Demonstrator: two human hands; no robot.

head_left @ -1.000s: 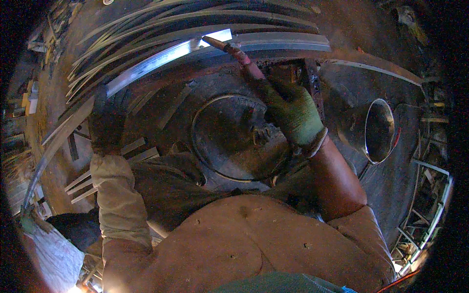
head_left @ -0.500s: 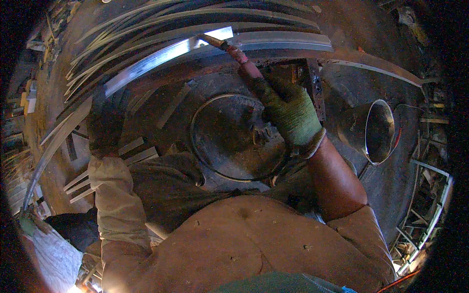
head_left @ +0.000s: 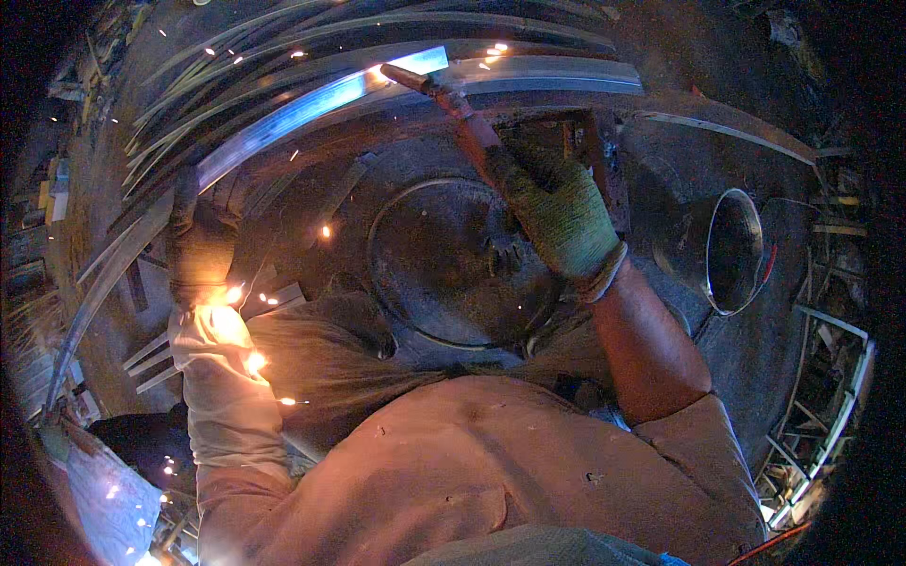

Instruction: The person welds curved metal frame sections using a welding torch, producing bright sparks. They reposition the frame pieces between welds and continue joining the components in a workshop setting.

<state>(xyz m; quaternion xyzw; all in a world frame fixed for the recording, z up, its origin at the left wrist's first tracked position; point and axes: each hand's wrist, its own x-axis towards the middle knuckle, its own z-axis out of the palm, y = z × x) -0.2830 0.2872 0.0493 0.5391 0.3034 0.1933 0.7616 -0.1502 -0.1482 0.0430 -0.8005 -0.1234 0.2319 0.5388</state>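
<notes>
My right hand (head_left: 566,219), in a green knit glove, is closed round a welding torch (head_left: 477,132). The torch reaches up and left, its nozzle tip at a shiny flat metal strip (head_left: 293,118) that curves across the far side. Bright light and sparks show by the tip. My left hand (head_left: 203,241), in a dark glove, is closed at the strip's near left end; its fingers are partly lost in shadow. Behind the strip's right end lies a wider grey curved bar (head_left: 547,77).
Several thin curved strips (head_left: 377,33) lie beyond. A round metal hoop (head_left: 373,245) is between my legs, a metal cylinder (head_left: 713,250) at right. Short flat bars (head_left: 156,363) lie near my left forearm. Another person's pale sleeve (head_left: 113,495) shows at lower left.
Sparks now fly across the scene, several bright ones by my left wrist and forearm, and a glow shows at the torch tip. The torch tip has shifted slightly left.
</notes>
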